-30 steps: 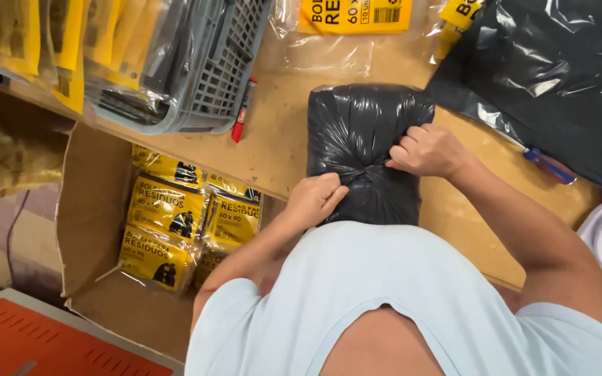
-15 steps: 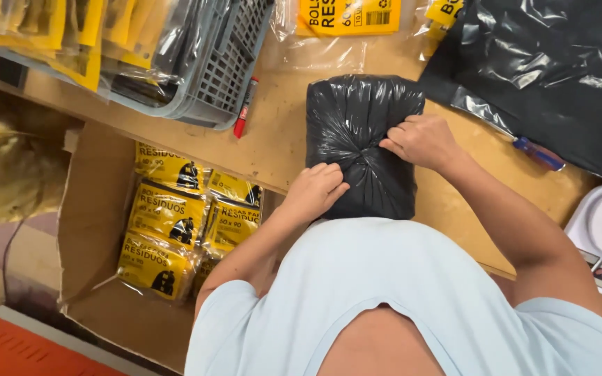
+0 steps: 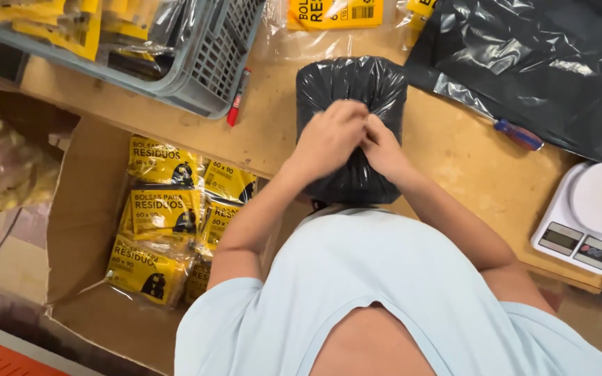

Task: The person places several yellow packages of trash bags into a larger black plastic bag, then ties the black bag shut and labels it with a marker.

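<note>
A folded stack of black plastic bags [image 3: 350, 83] lies on the wooden table [image 3: 454, 167] in front of me. My left hand [image 3: 329, 138] and my right hand [image 3: 384, 147] meet on top of its middle, fingers closed and pinching the black plastic. Both forearms reach forward from my light blue shirt. The near part of the stack is hidden under my hands.
A cardboard box [image 3: 71, 230] with several yellow packets [image 3: 161, 209] sits below the table at left. A grey crate [image 3: 210, 56], a red marker [image 3: 238, 96], loose black sheeting [image 3: 545, 69], a blue pen [image 3: 518, 134] and a white kitchen scale [image 3: 590, 219] are on the table.
My hands have come together from the stack's two sides to its middle. The view has shifted, so the scale now shows at right.
</note>
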